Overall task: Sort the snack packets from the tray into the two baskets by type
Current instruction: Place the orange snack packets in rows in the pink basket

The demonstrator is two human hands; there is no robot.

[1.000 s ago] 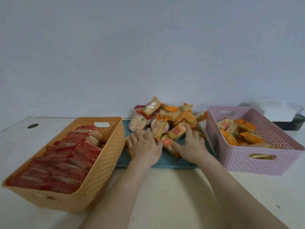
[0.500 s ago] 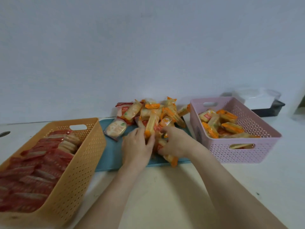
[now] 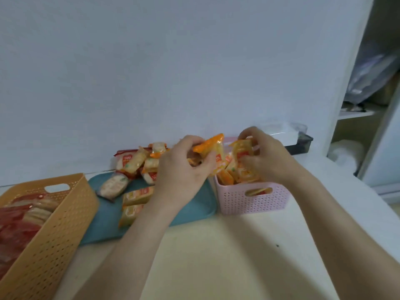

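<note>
My left hand (image 3: 184, 167) grips a bunch of orange snack packets (image 3: 211, 146) above the right edge of the teal tray (image 3: 194, 211). Over the pink basket (image 3: 255, 199), my right hand (image 3: 266, 156) holds more orange packets (image 3: 243, 151); the basket has orange packets inside. A pile of mixed packets (image 3: 140, 163) lies at the tray's far side, with a red-trimmed packet (image 3: 113, 187) and two orange ones (image 3: 136, 194) loose nearer me. The orange basket (image 3: 65, 217) at the left holds red packets (image 3: 19, 221).
A white wall rises right behind the tray. A dark container with a clear lid (image 3: 290, 137) sits behind the pink basket. A white shelf unit (image 3: 368, 118) stands at the far right. Bare pale tabletop (image 3: 227, 256) lies between my forearms.
Both hands gathered orange packets from the tray pile, lifted them and moved right to the pink basket. The view has swung to the right.
</note>
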